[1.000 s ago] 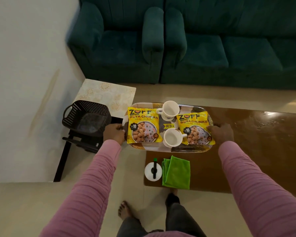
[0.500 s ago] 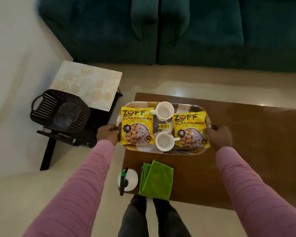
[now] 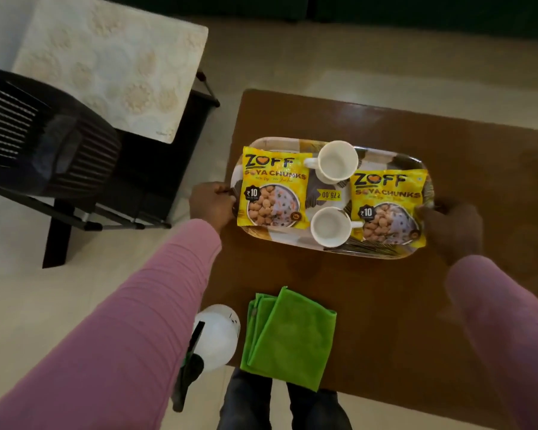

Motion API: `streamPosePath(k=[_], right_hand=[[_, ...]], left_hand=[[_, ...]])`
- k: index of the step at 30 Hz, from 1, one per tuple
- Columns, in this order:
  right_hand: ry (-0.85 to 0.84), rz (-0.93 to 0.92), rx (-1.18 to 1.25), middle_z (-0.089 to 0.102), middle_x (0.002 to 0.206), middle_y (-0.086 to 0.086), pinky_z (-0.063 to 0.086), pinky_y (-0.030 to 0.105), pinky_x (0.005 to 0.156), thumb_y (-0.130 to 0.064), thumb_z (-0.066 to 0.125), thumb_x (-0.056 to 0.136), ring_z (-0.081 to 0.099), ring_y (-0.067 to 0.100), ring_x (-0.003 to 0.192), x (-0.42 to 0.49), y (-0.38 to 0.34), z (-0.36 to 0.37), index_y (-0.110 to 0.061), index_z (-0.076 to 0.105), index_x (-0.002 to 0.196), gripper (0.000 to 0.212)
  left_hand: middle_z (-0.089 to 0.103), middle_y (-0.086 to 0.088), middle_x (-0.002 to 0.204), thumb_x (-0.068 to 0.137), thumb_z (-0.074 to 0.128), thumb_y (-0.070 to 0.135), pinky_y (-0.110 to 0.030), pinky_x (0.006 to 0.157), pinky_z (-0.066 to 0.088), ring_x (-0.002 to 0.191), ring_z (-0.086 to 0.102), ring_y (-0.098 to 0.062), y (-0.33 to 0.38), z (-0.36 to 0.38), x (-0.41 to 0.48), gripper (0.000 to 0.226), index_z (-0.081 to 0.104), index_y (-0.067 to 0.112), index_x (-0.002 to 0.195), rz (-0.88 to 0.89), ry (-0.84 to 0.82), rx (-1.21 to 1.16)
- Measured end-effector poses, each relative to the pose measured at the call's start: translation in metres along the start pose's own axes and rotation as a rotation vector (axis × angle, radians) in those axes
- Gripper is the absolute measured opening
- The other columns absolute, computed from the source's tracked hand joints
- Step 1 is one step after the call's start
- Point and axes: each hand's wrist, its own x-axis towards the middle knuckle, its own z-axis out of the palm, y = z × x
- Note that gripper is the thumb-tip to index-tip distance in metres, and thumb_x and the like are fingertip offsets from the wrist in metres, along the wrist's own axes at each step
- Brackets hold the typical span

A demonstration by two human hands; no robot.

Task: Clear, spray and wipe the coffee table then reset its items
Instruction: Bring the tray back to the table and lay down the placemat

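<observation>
Tray [image 3: 295,243] is now coming in over the bench [image 3: 448,305] end, left hand [image 3: 213,203] and right hand [image 3: 451,226] both clamped on its short rims. Looks like the reset step; next: lowering it level so cups [image 3: 336,162] aren't tipping.

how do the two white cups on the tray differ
The far cup points its handle left; the near cup points its handle right. The far cup sits at the tray's back edge, the near cup toward its front. Both are white, upright and look empty.
</observation>
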Motion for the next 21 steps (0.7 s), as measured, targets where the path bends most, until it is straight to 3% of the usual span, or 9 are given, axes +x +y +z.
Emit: streamPosePath(k=[12, 14, 16, 18, 21], right_hand=[[-0.060, 0.049, 0.002, 0.069, 0.097, 0.011, 0.051, 0.036, 0.073, -0.026, 0.058, 0.090, 0.063, 0.026, 0.082, 0.004, 0.008, 0.012, -0.010, 0.067, 0.110, 0.027], [-0.031, 0.059, -0.038, 0.066, 0.107, 0.015, 0.050, 0.038, 0.077, -0.035, 0.055, 0.091, 0.063, 0.032, 0.089, 0.004, 0.007, 0.012, -0.011, 0.064, 0.114, 0.035], [0.029, 0.095, -0.115, 0.054, 0.125, 0.021, 0.046, 0.044, 0.088, -0.042, 0.050, 0.092, 0.056, 0.041, 0.109, -0.003, 0.004, 0.010, -0.008, 0.056, 0.127, 0.048], [0.066, 0.110, -0.154, 0.042, 0.137, 0.023, 0.039, 0.048, 0.099, -0.042, 0.050, 0.094, 0.045, 0.044, 0.123, -0.016, -0.003, 0.004, -0.006, 0.044, 0.138, 0.057], [0.096, 0.061, -0.151, 0.036, 0.144, 0.022, 0.034, 0.046, 0.103, -0.035, 0.051, 0.095, 0.037, 0.042, 0.129, -0.051, -0.019, -0.013, -0.002, 0.038, 0.141, 0.058]], left_hand=[[0.067, -0.012, 0.119, 0.091, 0.060, 0.003, -0.045, 0.091, 0.056, 0.103, 0.065, -0.028, -0.007, 0.011, 0.004, 0.033, 0.065, 0.010, 0.123, -0.037, 0.013, 0.129], [0.066, -0.012, 0.121, 0.092, 0.058, 0.006, -0.045, 0.091, 0.056, 0.102, 0.065, -0.030, -0.002, 0.009, 0.000, 0.033, 0.064, 0.012, 0.124, -0.039, 0.025, 0.165], [0.060, -0.011, 0.131, 0.094, 0.057, 0.010, -0.044, 0.098, 0.051, 0.113, 0.060, -0.031, 0.003, 0.006, -0.012, 0.039, 0.058, 0.013, 0.132, -0.007, 0.059, 0.252], [0.048, -0.012, 0.143, 0.094, 0.057, 0.013, -0.044, 0.104, 0.045, 0.126, 0.051, -0.032, 0.007, 0.001, -0.032, 0.047, 0.047, 0.013, 0.140, 0.040, 0.087, 0.306], [0.040, -0.013, 0.147, 0.095, 0.056, 0.011, -0.045, 0.103, 0.044, 0.127, 0.049, -0.036, 0.020, -0.015, -0.080, 0.048, 0.044, 0.013, 0.141, 0.113, 0.070, 0.351]])
